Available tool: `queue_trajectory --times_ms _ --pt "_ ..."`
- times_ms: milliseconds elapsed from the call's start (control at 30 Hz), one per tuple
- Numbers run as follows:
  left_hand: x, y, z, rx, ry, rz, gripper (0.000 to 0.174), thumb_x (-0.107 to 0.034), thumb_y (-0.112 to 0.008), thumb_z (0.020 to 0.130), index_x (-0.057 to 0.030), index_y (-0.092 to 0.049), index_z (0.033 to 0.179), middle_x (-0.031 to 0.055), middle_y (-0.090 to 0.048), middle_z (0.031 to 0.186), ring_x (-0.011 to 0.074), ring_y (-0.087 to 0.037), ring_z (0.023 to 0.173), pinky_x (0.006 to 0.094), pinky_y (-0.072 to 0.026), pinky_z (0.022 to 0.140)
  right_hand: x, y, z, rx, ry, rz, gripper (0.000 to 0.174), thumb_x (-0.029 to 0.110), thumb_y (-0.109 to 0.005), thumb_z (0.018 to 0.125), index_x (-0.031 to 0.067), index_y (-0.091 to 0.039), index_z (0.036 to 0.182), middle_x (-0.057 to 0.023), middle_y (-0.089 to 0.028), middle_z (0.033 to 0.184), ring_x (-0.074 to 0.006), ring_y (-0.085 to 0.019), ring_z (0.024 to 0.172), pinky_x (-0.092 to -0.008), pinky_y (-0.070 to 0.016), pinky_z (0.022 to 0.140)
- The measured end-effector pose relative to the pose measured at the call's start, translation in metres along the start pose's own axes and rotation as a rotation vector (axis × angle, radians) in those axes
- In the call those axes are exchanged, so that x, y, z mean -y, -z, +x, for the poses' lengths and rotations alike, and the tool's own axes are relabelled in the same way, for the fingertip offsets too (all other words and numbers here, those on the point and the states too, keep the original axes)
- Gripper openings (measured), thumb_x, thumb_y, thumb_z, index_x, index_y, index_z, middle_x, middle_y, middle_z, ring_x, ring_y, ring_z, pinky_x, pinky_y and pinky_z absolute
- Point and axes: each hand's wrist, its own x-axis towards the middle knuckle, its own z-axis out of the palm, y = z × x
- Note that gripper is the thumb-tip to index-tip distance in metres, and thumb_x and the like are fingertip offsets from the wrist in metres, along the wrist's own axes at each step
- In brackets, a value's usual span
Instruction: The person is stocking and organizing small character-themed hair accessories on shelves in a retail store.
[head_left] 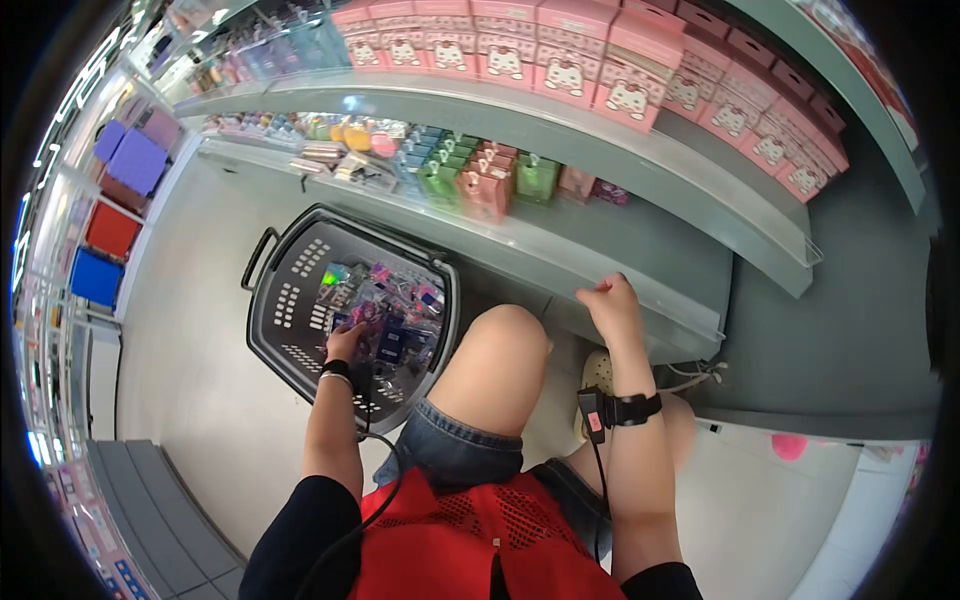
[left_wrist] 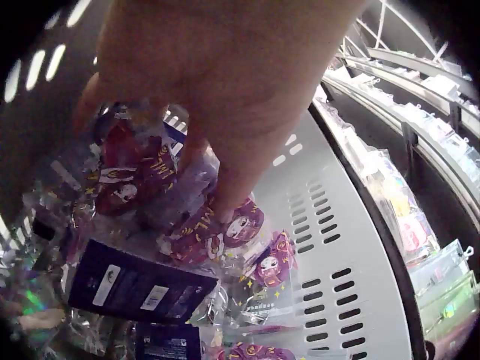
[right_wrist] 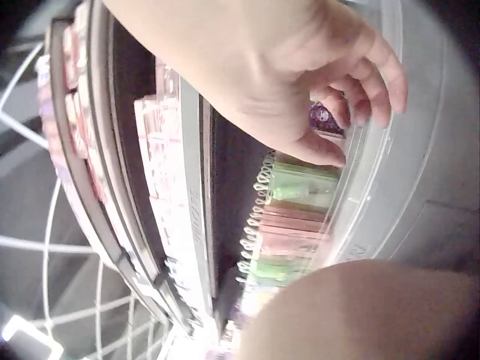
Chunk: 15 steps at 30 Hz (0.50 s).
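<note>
Purple packets (left_wrist: pixel 150 176): clear-wrapped, in grey basket (left_wrist: pixel 360 232); left hand (head_left: pixel 345 343) curled round some. Probably light, yielding, slippery film; likely best pinched by a wrapper edge, contents uncrushed. Right hand (head_left: pixel 612 303): loosely curved, holding nothing, near lower shelf (head_left: pixel 650 250).

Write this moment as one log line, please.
left hand: touching purple packets inside basket; right hand: empty, near lower shelf; basket: on floor
</note>
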Motion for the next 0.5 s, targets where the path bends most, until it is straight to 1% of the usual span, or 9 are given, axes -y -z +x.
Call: queue_trajectory --times_ms 33,67,133,233,267,333,367,433,500 --pt "0.006 0.001 0.007 0.018 -0.014 -0.022 0.048 -0.034 -0.082 0.069 0.0011 -0.068 0.099 0.0046 -0.066 0.076 0.0116 -0.059 0.059 0.0271 -0.0471 0.052 -0.009 -0.005 0.011 0.052 -0.027 0.362 0.019 0.021 -0.064 0.078 0.0054 -0.058 0.087 -0.007 -0.061 0.083 -0.0246 -0.06 0.077 -0.0388 -0.0471 0.069" --pt "0.003 -0.006 0.005 -0.038 -0.072 -0.057 0.042 -0.032 -0.082 0.07 0.001 -0.069 0.092 0.003 -0.066 0.076 0.0101 -0.059 0.059 0.0264 -0.0455 0.05 -0.008 0.005 0.011 0.024 -0.039 0.367 0.019 0.021 -0.064 0.078 0.0054 -0.058 0.087 -0.007 -0.061 0.083 -0.0246 -0.06 0.077 -0.0388 -0.0471 0.069" --pt "-0.003 -0.008 0.003 -0.026 -0.031 -0.049 0.035 -0.027 -0.081 0.071 0.0007 -0.068 0.087 0.0035 -0.065 0.072 0.0101 -0.057 0.053 0.0257 -0.0425 0.045 -0.003 0.02 0.007 0.323 -0.646 1.269 0.016 0.015 -0.063 0.072 0.0112 -0.047 0.073 0.0009 -0.047 0.071 -0.0161 -0.046 0.066 -0.0364 -0.0372 0.067" --pt "-0.011 -0.001 -0.017 0.004 -0.026 -0.112 0.031 -0.024 -0.081 0.07 0.0006 -0.068 0.084 0.0036 -0.064 0.068 0.0107 -0.054 0.047 0.0258 -0.04 0.041 0.005 0.035 0.003 0.114 -0.836 1.44 0.02 0.012 -0.06 0.074 0.0132 -0.042 0.066 0.0001 -0.044 0.068 -0.0137 -0.043 0.063 -0.0397 -0.0355 0.067" --pt "-0.015 -0.001 -0.021 0.009 -0.036 -0.145 0.03 -0.023 -0.081 0.07 0.0006 -0.068 0.082 0.0033 -0.062 0.065 0.011 -0.052 0.045 0.026 -0.0386 0.04 0.009 0.04 0.001 0.109 -0.836 1.447 0.02 0.012 -0.06 0.074 0.0132 -0.042 0.066 0.0001 -0.044 0.068 -0.0137 -0.043 0.063 -0.0397 -0.0355 0.067" --pt "-0.022 -0.002 -0.027 -0.014 -0.048 -0.106 0.028 -0.022 -0.081 0.07 0.0006 -0.067 0.08 0.0028 -0.061 0.063 0.0109 -0.052 0.044 0.0261 -0.0381 0.039 0.014 0.047 -0.002 -0.211 -0.872 1.583 0.017 0.01 -0.054 0.079 0.0124 -0.041 0.068 -0.0007 -0.044 0.068 -0.0149 -0.044 0.064 -0.0365 -0.0356 0.067" --pt "-0.023 -0.001 -0.029 -0.042 -0.049 -0.072 0.027 -0.022 -0.08 0.071 0.0006 -0.067 0.078 0.0024 -0.06 0.062 0.0109 -0.051 0.044 0.0262 -0.0376 0.039 0.009 0.043 0.0 -0.21 -0.873 1.583 0.017 0.01 -0.054 0.079 0.0124 -0.041 0.068 -0.0007 -0.044 0.068 -0.0149 -0.044 0.064 -0.0365 -0.0356 0.067" --pt "-0.024 -0.002 -0.028 -0.025 -0.02 -0.093 0.026 -0.021 -0.08 0.07 0.0002 -0.067 0.075 0.0021 -0.06 0.062 0.0105 -0.051 0.044 0.026 -0.0378 0.04 -0.008 0.034 0.004 -0.137 -0.216 2.187 0.015 0.009 -0.048 0.083 0.0112 -0.04 0.07 -0.0017 -0.045 0.068 -0.0155 -0.044 0.064 -0.0329 -0.0358 0.064" --pt "-0.025 -0.003 -0.03 -0.012 0.015 -0.118 0.025 -0.021 -0.081 0.07 -0.0003 -0.068 0.073 0.0018 -0.06 0.062 0.0101 -0.051 0.045 0.0257 -0.038 0.041 -0.006 0.034 0.005 -0.113 -0.19 2.205 0.014 0.008 -0.05 0.083 0.0104 -0.041 0.072 -0.0009 -0.044 0.068 -0.0157 -0.044 0.064 -0.0322 -0.0367 0.064"
